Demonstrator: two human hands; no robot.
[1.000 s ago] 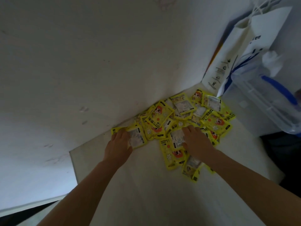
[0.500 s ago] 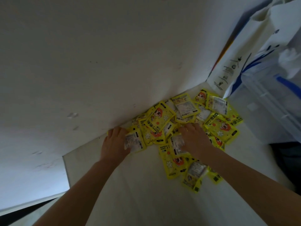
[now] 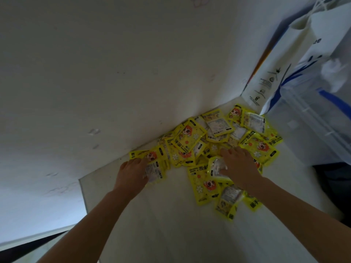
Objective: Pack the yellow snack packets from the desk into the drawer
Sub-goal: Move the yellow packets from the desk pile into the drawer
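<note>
Two hands on a heap of yellow snack packets [image 3: 212,147], white tabletop [image 3: 171,215], against the wall [image 3: 114,73].
Left hand [image 3: 131,174] grips a label-side-up packet [image 3: 154,170] at the heap's left end; right hand [image 3: 238,166] clutches a crumpled packet [image 3: 216,167] mid-heap. Paper bag [image 3: 275,73] and clear plastic bin [image 3: 315,118] stand right.

I see glossy plastic packets [image 3: 191,138] on a smooth matt surface [image 3: 171,224]; at two o'clock, a matt paper bag [image 3: 269,73] beside a clear plastic bin [image 3: 313,120].
</note>
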